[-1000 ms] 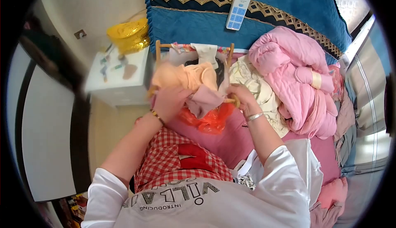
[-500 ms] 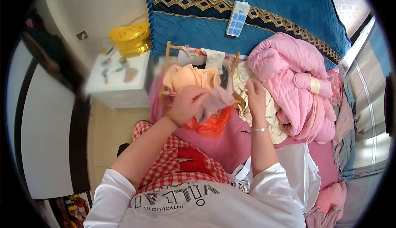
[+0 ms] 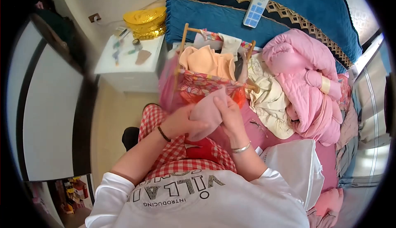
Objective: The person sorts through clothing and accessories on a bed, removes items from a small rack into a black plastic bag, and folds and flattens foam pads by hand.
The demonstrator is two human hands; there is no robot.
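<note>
You have the pink cloth [image 3: 207,111] on the near side of the basket [image 3: 206,81], its long axis slanting toward it, your left grip [image 3: 178,123] closed on the part farther from the basket, your right grip [image 3: 231,116], the nearer, pinching its basket-side end.

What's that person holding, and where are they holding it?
A pale pink cloth: the left grip has its left side, the right grip its right edge.

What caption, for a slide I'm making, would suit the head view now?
Left hand and right hand hold a pale pink cloth in front of a wood-framed fabric basket.
</note>
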